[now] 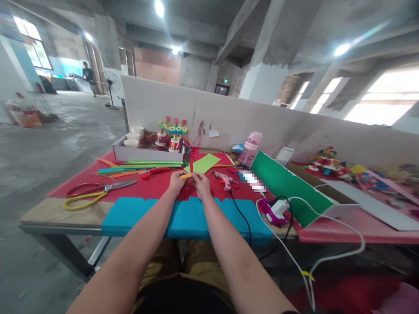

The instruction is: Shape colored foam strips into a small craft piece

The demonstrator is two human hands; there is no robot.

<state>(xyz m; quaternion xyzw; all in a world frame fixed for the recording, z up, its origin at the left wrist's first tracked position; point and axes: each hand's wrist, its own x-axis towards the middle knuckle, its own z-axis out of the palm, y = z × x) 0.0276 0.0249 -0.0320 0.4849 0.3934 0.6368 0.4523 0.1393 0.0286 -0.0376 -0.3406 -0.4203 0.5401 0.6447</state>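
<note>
Between my two hands, over the red table cover, is a small yellow strip [186, 176]. My left hand [177, 182] pinches its left part, and the fingers of my right hand [201, 184] close on its right end. Just beyond them lie a light green sheet [207, 163] and a narrow red strip [191, 165]. A pink glue gun [225, 180] rests to the right of my right hand. Large scissors with red and yellow handles [106, 188] lie open on the left, below a bundle of green, blue and orange paper strips [140, 166].
A white box [147, 154] with cups and colourful figures stands at the back left. On the right are a purple power strip [274, 213] with cables, a green-sided box [288, 185] and a pink bottle [251, 147]. Blue material [137, 216] covers the front edge.
</note>
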